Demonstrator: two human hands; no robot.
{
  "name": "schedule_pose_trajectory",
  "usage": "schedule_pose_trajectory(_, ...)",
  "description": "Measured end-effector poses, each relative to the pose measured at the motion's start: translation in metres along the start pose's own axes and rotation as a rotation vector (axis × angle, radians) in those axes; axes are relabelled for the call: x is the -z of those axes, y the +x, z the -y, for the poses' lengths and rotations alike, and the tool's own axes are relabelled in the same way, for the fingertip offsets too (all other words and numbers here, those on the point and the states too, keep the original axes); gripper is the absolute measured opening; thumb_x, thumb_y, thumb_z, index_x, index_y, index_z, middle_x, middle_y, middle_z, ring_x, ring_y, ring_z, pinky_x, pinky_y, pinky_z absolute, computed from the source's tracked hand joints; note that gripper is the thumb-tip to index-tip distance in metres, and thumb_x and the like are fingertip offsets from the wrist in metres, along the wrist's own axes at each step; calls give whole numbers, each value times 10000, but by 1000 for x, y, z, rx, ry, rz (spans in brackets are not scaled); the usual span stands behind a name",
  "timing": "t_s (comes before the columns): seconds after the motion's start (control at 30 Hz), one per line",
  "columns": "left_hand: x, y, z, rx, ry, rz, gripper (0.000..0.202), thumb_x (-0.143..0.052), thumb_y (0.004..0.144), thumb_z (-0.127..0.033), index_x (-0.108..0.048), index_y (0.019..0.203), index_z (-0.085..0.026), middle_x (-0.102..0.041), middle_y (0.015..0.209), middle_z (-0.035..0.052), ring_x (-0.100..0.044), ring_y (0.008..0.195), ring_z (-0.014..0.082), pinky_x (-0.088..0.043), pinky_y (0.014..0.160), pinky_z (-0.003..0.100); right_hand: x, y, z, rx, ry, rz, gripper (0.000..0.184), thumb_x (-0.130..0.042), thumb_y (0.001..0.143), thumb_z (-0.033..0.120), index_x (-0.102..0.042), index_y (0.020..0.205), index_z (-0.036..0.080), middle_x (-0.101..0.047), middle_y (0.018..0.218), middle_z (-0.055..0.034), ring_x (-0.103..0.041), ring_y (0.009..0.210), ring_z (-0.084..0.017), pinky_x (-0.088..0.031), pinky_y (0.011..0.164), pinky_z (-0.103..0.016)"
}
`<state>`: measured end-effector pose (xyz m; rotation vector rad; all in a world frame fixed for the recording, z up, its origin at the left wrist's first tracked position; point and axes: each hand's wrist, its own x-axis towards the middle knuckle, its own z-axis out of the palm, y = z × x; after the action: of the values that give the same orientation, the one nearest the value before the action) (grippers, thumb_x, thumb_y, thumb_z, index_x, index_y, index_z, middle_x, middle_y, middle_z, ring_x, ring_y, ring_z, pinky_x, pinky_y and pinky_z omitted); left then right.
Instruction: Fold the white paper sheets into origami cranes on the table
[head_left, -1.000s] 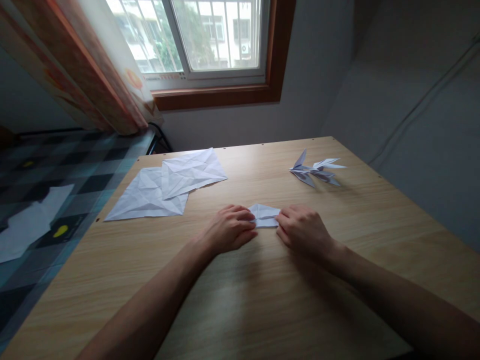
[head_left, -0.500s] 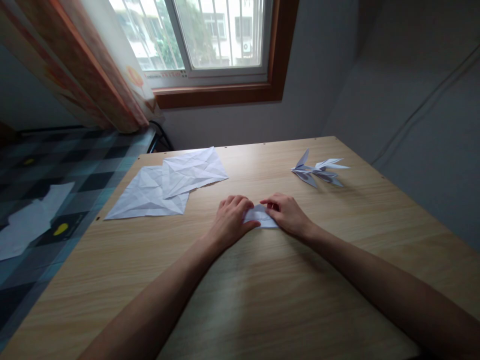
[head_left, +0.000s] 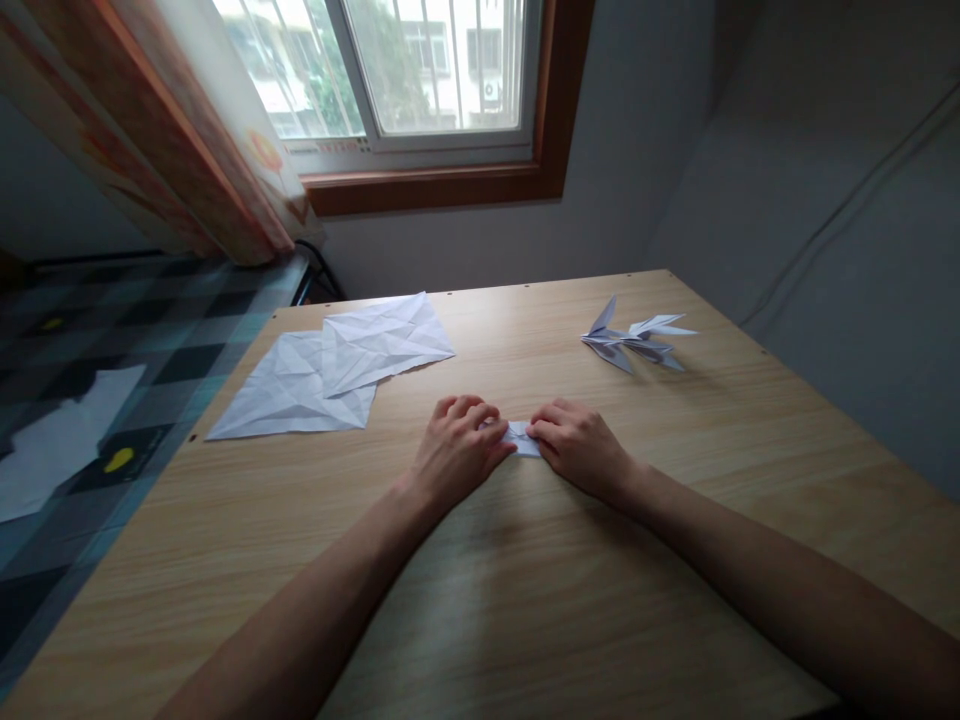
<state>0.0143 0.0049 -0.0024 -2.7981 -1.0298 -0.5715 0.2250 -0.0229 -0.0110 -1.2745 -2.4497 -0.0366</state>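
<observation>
While both forearms stretch over the table (head_left: 525,600), a board with pale, streaky wood grain, we bend over a small folded paper (head_left: 526,448) lying between our hands near the middle of the top. Our left hand (head_left: 463,440) grips its left end, fingers curled over it and thumb along the near edge; our right hand (head_left: 581,445) has its fingertips closed on the right end. Judging by the compact strip that shows, we have some folds made, yet the hands hide both ends, so we cannot tell how many folds remain.

Beyond, to the left, lies a creased sheet (head_left: 292,395), thin, white and opened out, crossed by diagonal fold lines; an overlapping sheet (head_left: 394,340), similarly crinkled, covers part of it. Both look folded once and spread flat again. Over to the right rests a spiky paper piece (head_left: 609,355), its crisp, narrow blades fanning out in layers; we judge that one well worked already.

Off the table's left side, white paper (head_left: 60,445) with an uneven outline rests on a checked cloth (head_left: 187,365). Farther back hang soft orange curtain folds (head_left: 172,130) beside a barred window (head_left: 450,70).
</observation>
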Motion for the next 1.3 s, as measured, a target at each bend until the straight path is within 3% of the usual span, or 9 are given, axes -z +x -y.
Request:
schedule_pose_trajectory(0.17, 5, 2, -4, 4, 69, 53, 258, -571, 925, -396, -678, 1064, -207, -690, 1072, 87, -560, 1065, 284, -387, 931, 457, 3, 0, 1, 19, -62, 47, 170, -560, 921, 129, -708, 839, 142, -692, 894, -83, -572, 857, -196, -432, 774, -305)
schedule_pose_trajectory(0.27, 7, 2, -7, 8, 82, 61, 239, -558, 928, -359, -672, 1068, -202, -680, 1079, 98, -551, 1103, 297, -363, 969, 476, 3, -1, 4, 64, -99, 53, 160, -545, 936, 136, -700, 979, 132, -689, 948, -100, -578, 892, -208, -445, 795, -318)
schedule_pose_trajectory(0.37, 9, 2, -8, 12, 95, 65, 276, -561, 920, -408, -674, 1062, -200, -677, 1096, 101, -544, 1130, 312, -357, 982, 486, 3, -1, 9, 141, -128, 54, 230, -560, 931, 137, -650, 1141, 105, -686, 1024, -124, -584, 957, -226, -456, 834, -335)
schedule_pose_trajectory(0.47, 10, 2, -8, 15, 117, 71, 335, -562, 912, -462, -677, 1073, -192, -668, 1151, 112, -531, 1165, 333, -349, 996, 504, 5, -2, 11, 144, -140, 103, 212, -563, 919, 121, -664, 1103, 88, -688, 1013, -128, -589, 951, -235, -461, 836, -345)
schedule_pose_trajectory(0.7, 11, -1, -1, 28, 80, 13, 380, -620, 853, -525, -703, 1019, -193, -642, 1235, 133, -515, 1204, 365, -332, 1017, 548, 14, 2, 13, -150, 57, 126, 180, -529, 903, 121, -706, 898, 152, -686, 954, -84, -591, 932, -198, -440, 830, -300)
schedule_pose_trajectory(0.9, 3, -4, 5, 47, 66, -57, 510, -599, 844, -579, -635, 1175, -193, -599, 1308, 144, -491, 1239, 350, -316, 1048, 533, 13, 18, 13, -400, 341, 67, 189, -554, 895, 156, -677, 1039, 159, -685, 1030, -82, -623, 905, -173, -448, 829, -290)
schedule_pose_trajectory(1.07, 0, -2, 6, 159, 61, -128, 521, -627, 831, -565, -577, 1190, -191, -597, 1288, 150, -512, 1207, 324, -357, 1015, 486, 14, 24, 10, -502, 584, 116, 171, -609, 785, 93, -657, 934, 159, -684, 814, -32, -617, 734, -150, -459, 691, -257)
schedule_pose_trajectory(1.17, 1, -1, 6, 198, 57, -149, 468, -642, 821, -550, -597, 1118, -191, -632, 1187, 141, -567, 1094, 306, -421, 923, 446, 13, 24, 7, -582, 717, 70, 104, -626, 797, 173, -642, 898, 153, -673, 784, -34, -614, 720, -152, -468, 665, -260)
schedule_pose_trajectory(1.3, 0, -3, 7, 124, 1, -82, 245, -566, 907, -394, -650, 1039, -205, -679, 853, 64, -633, 813, 221, -461, 756, 352, 6, 22, 5, -593, 830, 7, 166, -628, 764, 181, -634, 926, 146, -652, 776, -31, -606, 712, -151, -468, 633, -258)
